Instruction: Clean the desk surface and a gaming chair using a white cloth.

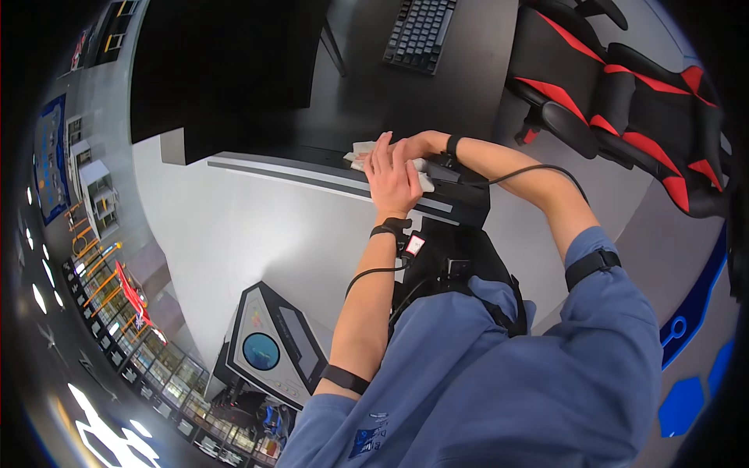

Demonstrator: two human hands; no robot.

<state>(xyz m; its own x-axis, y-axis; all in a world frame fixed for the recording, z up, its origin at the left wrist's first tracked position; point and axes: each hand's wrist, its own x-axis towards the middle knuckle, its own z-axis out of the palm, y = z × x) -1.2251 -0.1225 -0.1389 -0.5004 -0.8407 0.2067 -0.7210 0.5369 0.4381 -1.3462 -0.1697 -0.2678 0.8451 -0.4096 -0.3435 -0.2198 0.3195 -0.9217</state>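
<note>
A pale, crumpled cloth (pixel 364 147) lies at the front edge of a black desk (pixel 374 111), under both hands. My left hand (pixel 393 172) is palm down over it with the fingers stretched out, crossing part of the other hand; its palm is hidden. From the right side, my right hand (pixel 418 143) reaches in with bent wrist and its fingers on the cloth. Its fingers are partly covered by my left hand. Another bit of the cloth shows beside my left palm. Each wrist wears a black strap with a cable.
A keyboard (pixel 421 35) and a large black monitor (pixel 228 64) stand on the desk. At the right is a black and red gaming chair (pixel 620 111). A white console with a round screen (pixel 261 351) stands at lower left. Silver strips (pixel 281 172) run along the desk's near side.
</note>
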